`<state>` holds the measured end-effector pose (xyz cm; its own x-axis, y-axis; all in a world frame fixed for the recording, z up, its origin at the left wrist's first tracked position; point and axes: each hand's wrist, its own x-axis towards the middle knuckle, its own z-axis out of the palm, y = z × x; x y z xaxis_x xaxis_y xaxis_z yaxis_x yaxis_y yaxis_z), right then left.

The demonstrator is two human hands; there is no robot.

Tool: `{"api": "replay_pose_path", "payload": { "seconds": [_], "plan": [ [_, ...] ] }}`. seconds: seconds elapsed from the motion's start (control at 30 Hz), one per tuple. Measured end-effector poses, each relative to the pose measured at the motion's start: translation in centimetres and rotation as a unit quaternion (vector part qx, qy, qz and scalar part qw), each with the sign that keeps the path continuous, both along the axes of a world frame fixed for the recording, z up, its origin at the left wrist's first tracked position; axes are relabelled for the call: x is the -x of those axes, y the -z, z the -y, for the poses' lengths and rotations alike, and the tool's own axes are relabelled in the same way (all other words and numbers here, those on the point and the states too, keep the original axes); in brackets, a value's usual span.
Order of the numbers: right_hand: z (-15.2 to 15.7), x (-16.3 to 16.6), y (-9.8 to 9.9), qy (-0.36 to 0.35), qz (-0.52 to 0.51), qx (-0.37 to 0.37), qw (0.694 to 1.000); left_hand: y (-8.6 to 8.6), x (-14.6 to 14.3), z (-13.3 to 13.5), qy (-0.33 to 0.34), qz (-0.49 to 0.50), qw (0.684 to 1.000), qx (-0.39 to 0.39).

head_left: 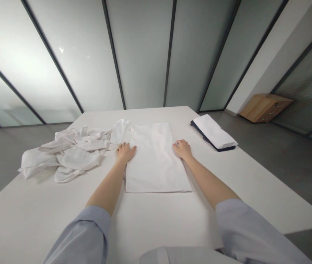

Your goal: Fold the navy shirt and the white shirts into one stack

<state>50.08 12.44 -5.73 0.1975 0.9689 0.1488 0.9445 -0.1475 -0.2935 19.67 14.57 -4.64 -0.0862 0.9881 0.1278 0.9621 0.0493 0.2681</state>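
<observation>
A white cloth, folded into a neat rectangle, lies flat on the white table in front of me. At its left edge rests my left hand, with thumb and fingers apart. My right hand touches the opposite edge, its fingers spread and slightly bent. To the left is a loose, crumpled heap of white fabric, reaching close to the folded cloth near my left hand.
On the table's right side, a folded white cloth lies on top of a dark navy folded piece. The white table ends before frosted glass panels. A wooden cabinet stands on the floor at the right.
</observation>
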Motion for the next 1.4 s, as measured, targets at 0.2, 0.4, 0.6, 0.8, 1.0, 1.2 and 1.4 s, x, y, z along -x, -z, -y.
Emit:
{"api": "replay_pose_path", "payload": {
  "seconds": [0.2, 0.4, 0.6, 0.8, 1.0, 1.2, 1.4],
  "plan": [
    [0.1, 0.1, 0.1, -0.001, 0.005, 0.025, 1.000, 0.7, -0.1, -0.5, 0.054, 0.001, 0.998, 0.024],
    [-0.1, 0.2, 0.1, 0.013, -0.060, 0.008, 0.998, 0.5, 0.3, -1.6, 0.098, 0.212, 0.972, 0.026],
    [-0.2, 0.4, -0.5, 0.013, -0.230, -0.004, 0.973, 1.4, 0.5, -2.1, 0.086, 0.408, 0.909, 0.015],
    [0.0, 0.4, -1.1, 0.040, -0.442, 0.027, 0.896, 1.3, 1.0, -2.2, 0.040, 0.453, 0.890, 0.032],
    [0.0, 0.2, -0.8, 0.042, -0.525, 0.003, 0.850, 1.0, 1.3, -2.3, 0.060, 0.527, 0.847, 0.043],
    [-0.4, -0.3, -0.3, -0.045, -0.529, -0.005, 0.847, 1.4, 2.3, -2.5, 0.122, 0.509, 0.849, 0.078],
    [-0.8, -0.6, 0.1, -0.049, -0.518, 0.020, 0.854, 0.5, 2.7, -1.5, 0.153, 0.542, 0.813, 0.147]
  ]
}}
